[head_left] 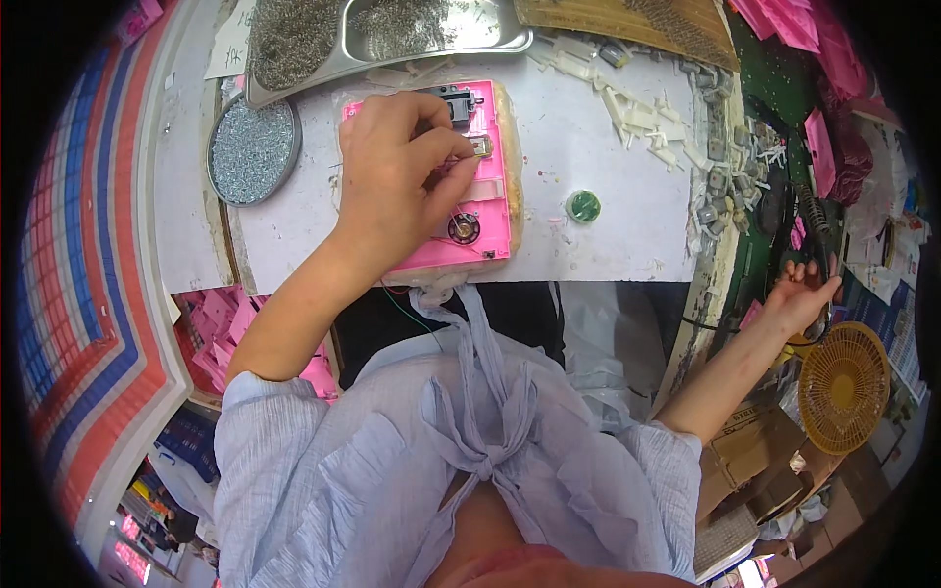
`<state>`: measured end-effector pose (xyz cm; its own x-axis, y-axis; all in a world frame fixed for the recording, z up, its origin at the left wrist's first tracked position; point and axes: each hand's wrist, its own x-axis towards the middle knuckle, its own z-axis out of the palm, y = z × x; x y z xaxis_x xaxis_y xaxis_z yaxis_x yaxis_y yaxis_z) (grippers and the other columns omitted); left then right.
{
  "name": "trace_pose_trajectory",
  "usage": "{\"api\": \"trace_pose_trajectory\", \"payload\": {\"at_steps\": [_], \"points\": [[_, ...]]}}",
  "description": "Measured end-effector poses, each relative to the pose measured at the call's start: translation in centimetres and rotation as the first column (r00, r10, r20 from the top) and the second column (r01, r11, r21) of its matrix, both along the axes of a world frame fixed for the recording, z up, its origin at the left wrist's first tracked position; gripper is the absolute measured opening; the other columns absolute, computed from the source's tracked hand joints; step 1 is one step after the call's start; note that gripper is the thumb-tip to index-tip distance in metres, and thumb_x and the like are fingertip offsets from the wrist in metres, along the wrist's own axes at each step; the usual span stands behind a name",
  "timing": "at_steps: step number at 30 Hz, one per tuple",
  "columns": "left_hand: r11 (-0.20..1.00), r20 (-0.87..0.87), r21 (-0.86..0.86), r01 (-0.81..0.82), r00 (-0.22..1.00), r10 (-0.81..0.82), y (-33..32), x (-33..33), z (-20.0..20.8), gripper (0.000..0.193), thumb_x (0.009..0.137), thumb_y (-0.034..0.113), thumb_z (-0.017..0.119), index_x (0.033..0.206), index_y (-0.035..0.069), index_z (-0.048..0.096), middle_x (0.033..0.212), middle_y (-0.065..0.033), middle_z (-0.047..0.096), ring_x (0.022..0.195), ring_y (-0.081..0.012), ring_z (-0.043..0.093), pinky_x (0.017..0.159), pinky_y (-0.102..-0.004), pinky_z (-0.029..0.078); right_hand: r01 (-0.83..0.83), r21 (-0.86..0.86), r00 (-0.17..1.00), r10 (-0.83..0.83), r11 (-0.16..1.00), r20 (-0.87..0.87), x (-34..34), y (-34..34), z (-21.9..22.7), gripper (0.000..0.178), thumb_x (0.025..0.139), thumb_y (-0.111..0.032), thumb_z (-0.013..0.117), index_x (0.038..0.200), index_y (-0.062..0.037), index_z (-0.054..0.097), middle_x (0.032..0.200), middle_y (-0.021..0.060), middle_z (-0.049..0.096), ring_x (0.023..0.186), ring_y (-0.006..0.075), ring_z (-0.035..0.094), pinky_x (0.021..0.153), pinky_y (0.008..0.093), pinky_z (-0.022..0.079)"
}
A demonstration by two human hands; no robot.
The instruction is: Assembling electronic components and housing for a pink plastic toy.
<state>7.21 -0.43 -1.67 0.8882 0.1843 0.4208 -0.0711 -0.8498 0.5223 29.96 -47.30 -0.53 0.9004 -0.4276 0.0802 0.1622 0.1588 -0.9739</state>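
Observation:
My left hand (392,162) reaches over a pink plastic casing (421,257), its fingertips pinched beside a small metal-framed part (481,146). Whatever lies between those fingertips is too small to make out. A black mechanism (459,106) sits in the casing's upper end, and a round dark speaker-like disc (464,228) in its lower end. The casing rests on a pad wrapped in clear film. Far to the right, my right hand (802,296) is raised with curled fingers against a dark, cord-like thing (816,220); what it grips is partly hidden.
Left of the casing stands a round dish of small metal pieces (253,147). A metal tray (387,67) with springs lies behind. White plastic parts (632,113) are scattered at the back right, near a small green-topped round container (583,206). A brown fan-like basket (845,387) is at right.

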Motion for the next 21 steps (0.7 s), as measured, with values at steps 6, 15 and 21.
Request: {"api": "trace_pose_trajectory", "payload": {"at_steps": [6,15,21], "points": [[0.998,-0.022,0.009,-0.055,0.998,0.056,-0.4,-0.1,-0.6,0.014,0.071,0.014,0.082,0.082,0.012,0.073,0.1,-0.0025,0.059,0.097,-0.0268,0.053,0.083,-0.043,0.037,0.093,-0.178,0.995,-0.084,0.98,0.06,-3.9,1.0,2.4,0.038,0.105,-0.026,0.053,0.134,-0.0015,0.058,0.092,0.0138,0.065,0.085,0.0213,0.062,0.081,0.0367,0.054],[0.998,-0.038,0.034,-0.05,0.998,0.051,-0.4,0.0,-0.6,0.013,0.072,0.014,0.081,0.082,0.012,0.073,0.099,-0.0026,0.058,0.095,-0.0257,0.052,0.084,-0.0418,0.036,-0.501,-0.244,0.853,0.521,0.83,0.021,-14.1,14.0,-0.8,0.022,0.091,-0.013,0.069,0.108,-0.0036,0.06,0.098,0.0102,0.065,0.076,0.0118,0.056,0.067,0.0242,0.048],[0.997,-0.022,0.054,-0.053,0.998,0.054,-0.5,0.1,-0.6,0.014,0.071,0.013,0.082,0.082,0.01,0.073,0.097,-0.0031,0.058,0.092,-0.0244,0.051,0.083,-0.0389,0.036,-0.793,-0.361,0.528,0.849,0.49,-0.006,-15.0,21.4,-1.8,0.03,0.081,0.006,0.073,0.109,0.0022,0.064,0.079,0.0051,0.057,0.068,0.0117,0.05,0.062,0.0249,0.039]]}}
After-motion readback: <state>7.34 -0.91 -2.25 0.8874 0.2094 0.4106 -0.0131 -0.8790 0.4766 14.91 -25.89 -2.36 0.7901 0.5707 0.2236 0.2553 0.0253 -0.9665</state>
